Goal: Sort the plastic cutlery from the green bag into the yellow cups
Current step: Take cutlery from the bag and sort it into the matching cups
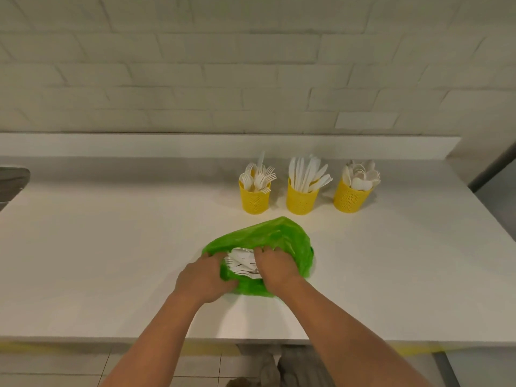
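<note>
A green plastic bag (284, 236) lies on the white counter (111, 261) in front of me, its mouth held wide. Inside it shows a pile of white plastic cutlery (241, 262). My left hand (202, 279) grips the bag's near left rim. My right hand (275, 266) holds the right side of the opening, fingertips curled over the edge. Behind the bag stand three yellow perforated cups: the left cup (254, 199) holds forks, the middle cup (301, 199) holds knives, the right cup (350, 198) holds spoons.
A white brick wall with a low ledge (223, 146) runs behind the cups. A grey object (12, 180) sits at the far left edge. The counter's front edge (139, 340) is close to my body, with tiled floor below.
</note>
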### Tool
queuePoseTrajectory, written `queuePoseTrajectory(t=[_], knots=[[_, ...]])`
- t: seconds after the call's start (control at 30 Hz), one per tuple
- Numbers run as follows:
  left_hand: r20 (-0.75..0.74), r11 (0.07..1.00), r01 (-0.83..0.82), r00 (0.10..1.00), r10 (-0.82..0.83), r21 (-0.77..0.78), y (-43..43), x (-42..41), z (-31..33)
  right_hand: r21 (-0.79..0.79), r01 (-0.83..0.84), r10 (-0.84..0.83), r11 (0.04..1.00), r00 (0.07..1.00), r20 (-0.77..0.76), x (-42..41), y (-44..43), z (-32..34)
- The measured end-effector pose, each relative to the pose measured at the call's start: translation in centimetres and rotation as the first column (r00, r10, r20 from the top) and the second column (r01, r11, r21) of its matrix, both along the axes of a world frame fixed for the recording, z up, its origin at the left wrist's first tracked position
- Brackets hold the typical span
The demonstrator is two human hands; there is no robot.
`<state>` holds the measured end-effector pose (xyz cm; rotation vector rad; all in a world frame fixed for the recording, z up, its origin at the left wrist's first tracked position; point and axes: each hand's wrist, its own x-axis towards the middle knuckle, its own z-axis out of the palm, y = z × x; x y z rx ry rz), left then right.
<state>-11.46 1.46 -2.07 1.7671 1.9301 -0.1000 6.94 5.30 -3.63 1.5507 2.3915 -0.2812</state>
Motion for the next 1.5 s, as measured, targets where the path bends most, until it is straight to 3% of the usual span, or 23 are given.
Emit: queuePoseTrajectory(t=[0.13,0.23,0.4,0.6,0.7,0.8,0.9,1.0,1.1,1.23,1.3,1.4,1.5], knots=[[0.079,0.995,-0.062,0.995,0.068,-0.075,0.3,-0.6,-0.2,0.008,-0.006,0.005,1.000,1.000,0.018,0.4,0.3,0.0],[0.043,0.996,-0.067,0.997,0.070,-0.065,0.7,-0.4,0.2,0.018,-0.039,0.038,0.999,0.999,0.039,0.7,0.8,-0.3],[-0.180,0.995,0.065,0.982,-0.050,0.077,2.0,1.0,-0.1,0.057,-0.089,0.082,0.994,0.991,0.103,1.4,1.2,-1.2],[-0.260,0.971,0.170,0.958,-0.122,0.170,3.0,1.0,-0.5,0.067,-0.101,0.091,0.993,0.986,0.140,1.2,1.7,-1.8],[-0.275,0.926,0.225,0.951,-0.140,0.305,2.8,0.5,-0.5,0.066,-0.107,0.101,0.992,0.991,0.088,1.1,1.6,-1.6],[-0.303,0.804,0.341,0.930,-0.210,0.487,2.2,0.5,-0.8,-0.022,-0.053,0.051,0.998,0.995,-0.084,1.9,2.0,-1.5],[-0.356,0.738,0.492,0.865,-0.353,0.463,1.8,1.4,-1.9,-0.135,-0.023,0.003,0.991,0.988,-0.152,2.4,2.9,-0.7],[-0.285,0.809,0.473,0.876,-0.389,0.350,1.6,2.2,-2.5,-0.266,-0.011,-0.059,0.964,0.965,-0.256,2.7,3.1,0.2],[-0.258,0.811,0.468,0.881,-0.396,0.352,1.5,2.4,-1.6,-0.421,0.020,-0.147,0.907,0.951,-0.273,3.4,3.3,2.5],[-0.214,0.908,0.349,0.929,-0.302,0.234,2.0,3.2,-0.4,-0.601,0.046,-0.271,0.798,0.918,-0.289,2.9,3.0,5.6],[-0.210,0.917,0.339,0.932,-0.296,0.211,2.1,3.6,-0.5,-0.569,0.074,-0.253,0.819,0.936,-0.243,1.9,2.2,5.3],[-0.142,0.925,0.294,0.953,-0.266,0.242,1.9,3.8,-1.3,-0.290,0.155,-0.205,0.944,0.967,-0.152,0.3,1.1,2.3],[0.003,0.940,0.160,0.986,-0.169,0.301,1.2,3.4,-1.8,-0.153,0.195,-0.212,0.969,0.972,-0.104,-0.6,0.8,0.5]])
